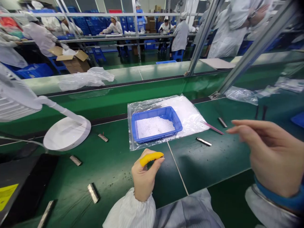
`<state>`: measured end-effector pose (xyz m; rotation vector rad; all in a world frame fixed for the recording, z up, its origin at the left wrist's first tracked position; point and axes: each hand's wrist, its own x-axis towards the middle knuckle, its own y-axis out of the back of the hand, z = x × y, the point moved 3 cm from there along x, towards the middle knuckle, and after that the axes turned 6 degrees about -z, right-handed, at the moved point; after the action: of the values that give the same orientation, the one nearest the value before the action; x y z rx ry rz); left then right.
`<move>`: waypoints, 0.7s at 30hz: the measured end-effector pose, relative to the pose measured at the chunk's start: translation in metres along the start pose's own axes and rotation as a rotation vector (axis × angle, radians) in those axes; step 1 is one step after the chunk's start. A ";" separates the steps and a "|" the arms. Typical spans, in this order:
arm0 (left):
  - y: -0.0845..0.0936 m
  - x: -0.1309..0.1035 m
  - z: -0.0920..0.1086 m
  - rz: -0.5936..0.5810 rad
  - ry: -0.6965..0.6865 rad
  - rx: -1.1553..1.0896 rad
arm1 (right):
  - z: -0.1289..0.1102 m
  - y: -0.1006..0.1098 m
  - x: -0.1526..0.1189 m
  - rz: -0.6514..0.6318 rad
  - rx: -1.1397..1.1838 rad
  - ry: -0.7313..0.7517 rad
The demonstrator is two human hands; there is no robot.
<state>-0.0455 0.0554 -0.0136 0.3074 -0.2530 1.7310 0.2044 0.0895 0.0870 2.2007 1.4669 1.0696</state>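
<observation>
Pinched hands over the table (114,155)
The left hand (143,179) (yellow cot (152,157) on one finger) has a narrow grip on a tiny dark piece (162,156), on the near side of the blue tray (175,118); the right hand (273,155), blurred near the tweezers (215,129), is narrow too, contents unclear.

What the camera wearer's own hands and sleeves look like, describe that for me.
The left hand wears a smooth yellow finger cover on one finger; its pale, whitish left sleeve ends in a gathered cuff. The right hand, slightly blurred, shows no finger cover; a blue band circles its wrist, above a pale grey-white right sleeve.
</observation>
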 end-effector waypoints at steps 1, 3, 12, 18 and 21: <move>0.001 0.000 -0.001 0.012 0.000 -0.011 | 0.019 0.004 0.007 0.027 -0.055 -0.040; 0.003 0.001 -0.002 0.042 0.005 -0.030 | 0.064 0.000 0.023 -0.078 -0.162 -0.117; 0.019 0.007 -0.018 0.356 0.218 -0.252 | 0.190 -0.053 0.052 -0.292 -0.279 -0.253; 0.028 0.019 -0.017 0.460 0.282 -0.391 | 0.188 -0.050 0.050 -0.290 -0.072 -0.301; 0.032 0.023 -0.015 0.469 0.254 -0.399 | 0.170 -0.040 0.047 -0.196 0.037 -0.280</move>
<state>-0.0816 0.0759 -0.0194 -0.2862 -0.5037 2.1017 0.3091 0.1757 -0.0330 2.0768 1.5439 0.6475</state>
